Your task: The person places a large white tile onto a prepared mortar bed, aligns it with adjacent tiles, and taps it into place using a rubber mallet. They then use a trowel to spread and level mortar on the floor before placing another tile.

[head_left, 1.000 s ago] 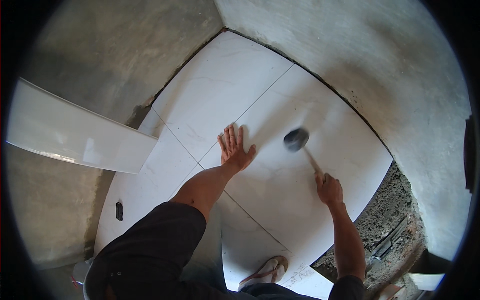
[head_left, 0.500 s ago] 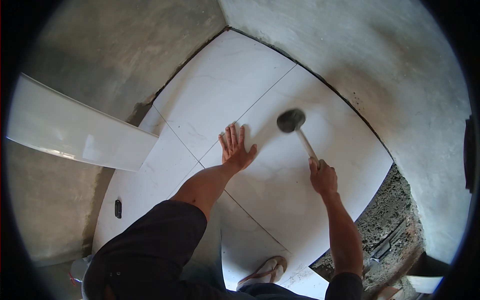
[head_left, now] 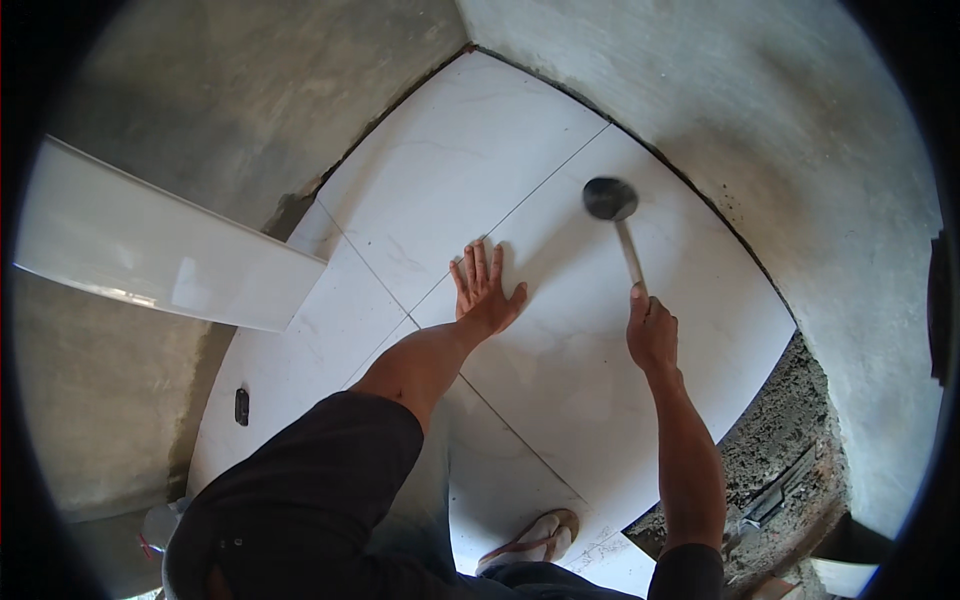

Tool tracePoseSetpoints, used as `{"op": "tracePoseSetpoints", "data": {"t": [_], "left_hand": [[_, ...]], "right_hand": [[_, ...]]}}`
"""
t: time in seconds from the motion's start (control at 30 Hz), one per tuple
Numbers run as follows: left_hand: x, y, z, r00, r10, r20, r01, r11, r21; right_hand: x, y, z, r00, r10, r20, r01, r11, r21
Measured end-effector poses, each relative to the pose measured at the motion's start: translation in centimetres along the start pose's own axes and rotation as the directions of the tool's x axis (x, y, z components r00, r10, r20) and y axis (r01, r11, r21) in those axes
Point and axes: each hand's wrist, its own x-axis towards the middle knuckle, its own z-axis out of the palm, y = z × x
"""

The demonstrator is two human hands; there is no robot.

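Mallet: over the last second we see the mallet shift up the frame — its black head now sits in the upper middle, nearer the upper-right wall; the head is blurred, and we cannot tell whether it touches below.
White tile: this large white tile fills the centre and right of the frame; we judge that the mallet has changed spot but not tile.
Right hand: right of centre, the right hand has its fingers wrapped around the pale handle.
Left hand: near the centre, the left hand has stayed pressed flat on the same tile, fingers somewhat spread and gripping nothing, their tips at the joint with the tile above left.
Mortar bed: rough grey mortar lies past the tile's right edge, with dark, thin pieces on it that we cannot identify.
Left side: a glossy white panel juts in over the floor tiles; a small black object lies below it.
In the way: the left hand is the nearest obstacle to the mallet — a sandalled foot stands lower down, across a joint.
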Motion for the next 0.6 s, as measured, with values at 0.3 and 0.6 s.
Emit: {"op": "tracePoseSetpoints", "data": {"t": [0.3, 0.6], "left_hand": [[-0.5, -0.4, 0.2, 0.999, -0.025, 0.025, 0.026, 0.999, -0.023], [-1.5, -0.1, 0.6, 0.968, -0.249, 0.023, 0.250, 0.963, -0.105]], "right_hand": [[0.3, 0.8, 0.6, 0.993, -0.107, -0.047, 0.113, 0.983, 0.148], [2.3, 3.4, 1.8, 0.985, -0.150, -0.082, 0.136, 0.979, -0.153]]}}
